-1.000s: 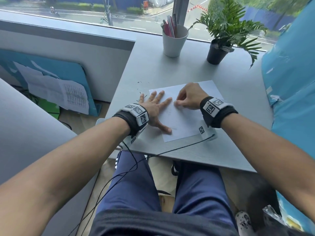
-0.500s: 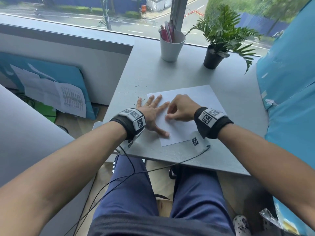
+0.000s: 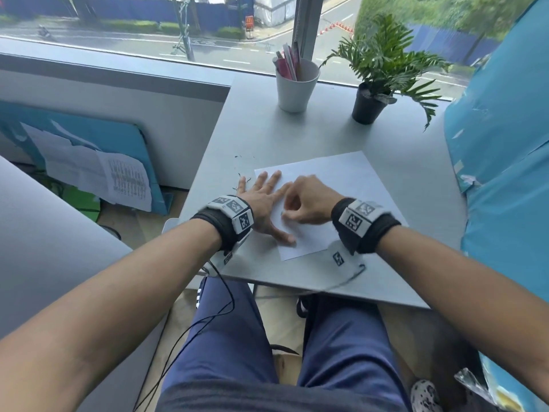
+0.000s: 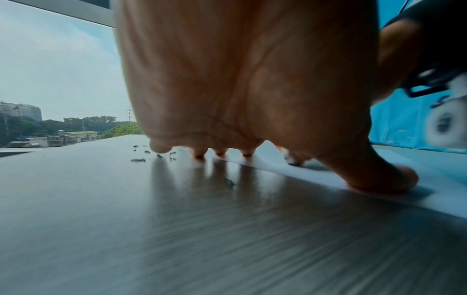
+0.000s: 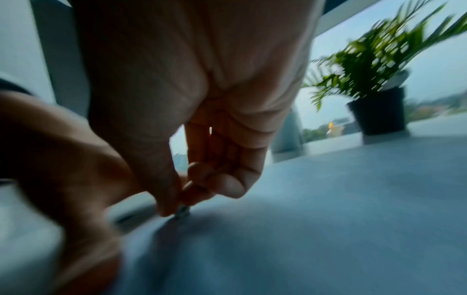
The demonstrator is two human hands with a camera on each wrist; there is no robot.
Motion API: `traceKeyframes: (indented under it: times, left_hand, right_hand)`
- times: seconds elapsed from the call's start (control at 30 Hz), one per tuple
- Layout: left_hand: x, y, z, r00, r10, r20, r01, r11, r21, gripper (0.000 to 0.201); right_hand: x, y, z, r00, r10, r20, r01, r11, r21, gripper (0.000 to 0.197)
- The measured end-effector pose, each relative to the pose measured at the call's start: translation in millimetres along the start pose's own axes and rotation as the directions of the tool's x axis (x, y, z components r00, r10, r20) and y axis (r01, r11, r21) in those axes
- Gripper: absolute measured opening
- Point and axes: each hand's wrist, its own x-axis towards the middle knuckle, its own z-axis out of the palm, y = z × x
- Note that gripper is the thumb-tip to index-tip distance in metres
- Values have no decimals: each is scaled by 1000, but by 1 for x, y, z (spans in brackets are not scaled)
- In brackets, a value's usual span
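Note:
A white sheet of paper (image 3: 341,179) lies on the grey table (image 3: 267,138). My left hand (image 3: 264,200) presses flat on the sheet's left edge, fingers spread and straight; the left wrist view shows its fingertips (image 4: 246,153) and thumb down on the paper (image 4: 316,175). My right hand (image 3: 283,214) is beside it on the sheet, fingers curled. In the right wrist view its thumb and fingers (image 5: 177,199) pinch a small pale object (image 5: 183,212) against the paper; blur hides what the object is.
Dark crumbs (image 3: 240,173) lie on the table left of the sheet. A white cup of pens (image 3: 295,87) and a potted plant (image 3: 374,93) stand at the back by the window. Blue sheeting (image 3: 505,144) borders the table's right side. A thin cable (image 3: 341,283) crosses the near edge.
My right hand has slid toward me over the paper, still pinching. The left hand stays flat in place on the sheet. My head view has shifted a little.

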Motion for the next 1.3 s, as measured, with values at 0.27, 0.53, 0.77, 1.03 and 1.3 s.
traceKeyframes:
  times: [0.27, 0.53, 0.77, 1.03, 1.3]
  left_hand:
    - [-1, 0, 0, 1000, 6, 9, -6, 1000, -8, 144]
    - [-2, 0, -1, 1000, 8, 22, -8, 1000, -3, 143]
    - [0, -1, -1, 1000, 2, 20, -2, 1000, -12, 144]
    - [1, -2, 1, 1000, 4, 10, -3, 1000, -30, 152]
    - [-1, -2, 0, 1000, 13, 12, -12, 1000, -28, 151]
  right_hand:
    - [6, 3, -3, 999, 23, -24, -23, 999, 32, 20]
    - [12, 10, -6, 995, 61, -74, -57, 997, 56, 10]
    - [20, 21, -15, 982, 130, -137, -117, 989, 96, 11]
    - [23, 22, -17, 971, 162, -175, -144, 983, 110, 15]
    - [25, 24, -16, 969, 165, -183, -138, 978, 153, 13]
